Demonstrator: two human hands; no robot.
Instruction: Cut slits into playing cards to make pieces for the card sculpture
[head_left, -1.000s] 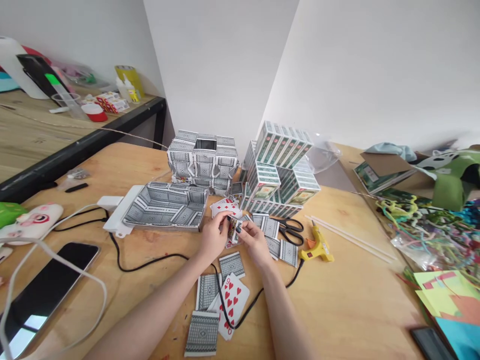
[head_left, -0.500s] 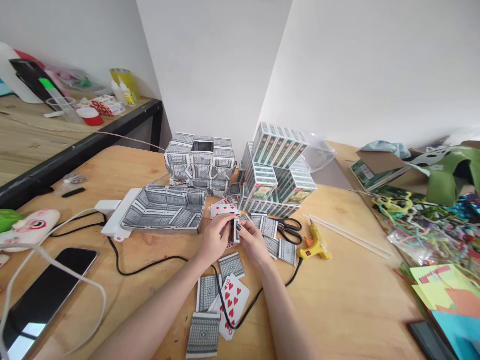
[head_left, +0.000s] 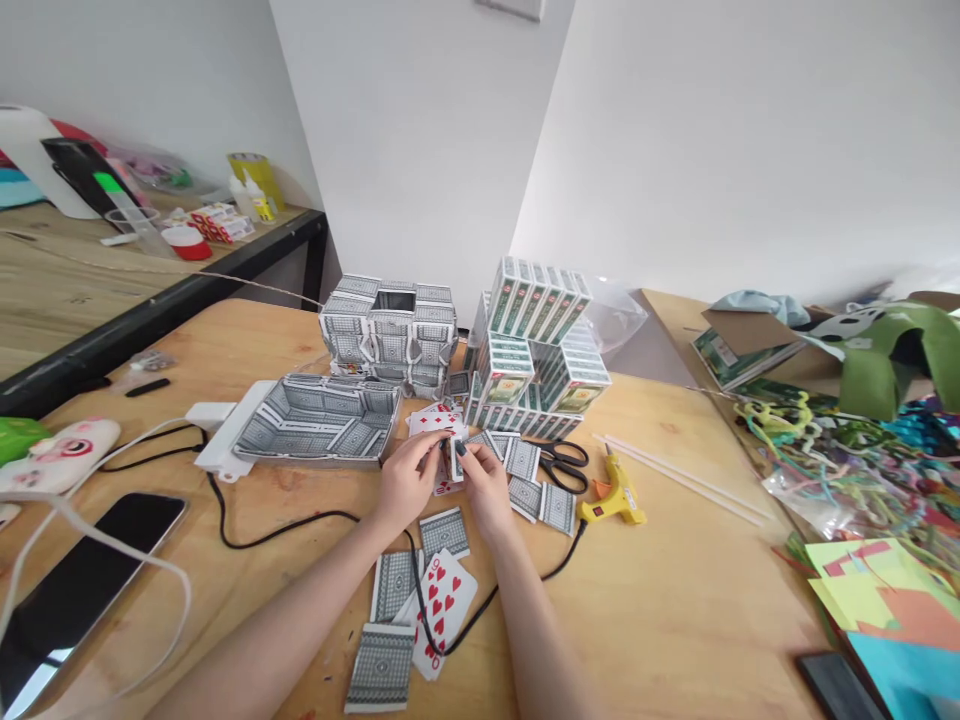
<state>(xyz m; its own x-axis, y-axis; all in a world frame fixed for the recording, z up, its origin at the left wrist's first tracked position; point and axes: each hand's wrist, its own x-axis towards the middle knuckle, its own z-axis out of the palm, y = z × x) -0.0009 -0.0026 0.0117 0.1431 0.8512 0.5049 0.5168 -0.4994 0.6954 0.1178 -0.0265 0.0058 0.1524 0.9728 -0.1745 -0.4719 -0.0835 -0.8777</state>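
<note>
My left hand (head_left: 411,478) and my right hand (head_left: 482,484) meet at the middle of the table. A small folded playing card (head_left: 456,460) stands between them, its edge pinched by my right thumb and fingers. My left fingers are closed together at the card's left side; whether they grip it is hidden. Under and behind the hands lie red-suited cards (head_left: 427,421). Grey-backed folded cards (head_left: 521,458) lie right of my right hand. Nearer me are more folded cards (head_left: 380,668) and a heart card (head_left: 448,600), crossed by a black cable (head_left: 480,612).
Behind stand a card-covered structure (head_left: 390,335) and stacked card boxes (head_left: 525,345). An open card-lined tray (head_left: 319,425) is left. Black scissors (head_left: 564,464) and a yellow glue gun (head_left: 616,497) lie right, a phone (head_left: 86,590) at front left.
The whole view has shifted, so the table items appear slightly further left. My left fingers have drawn a little away from the card, while my right hand still pinches it.
</note>
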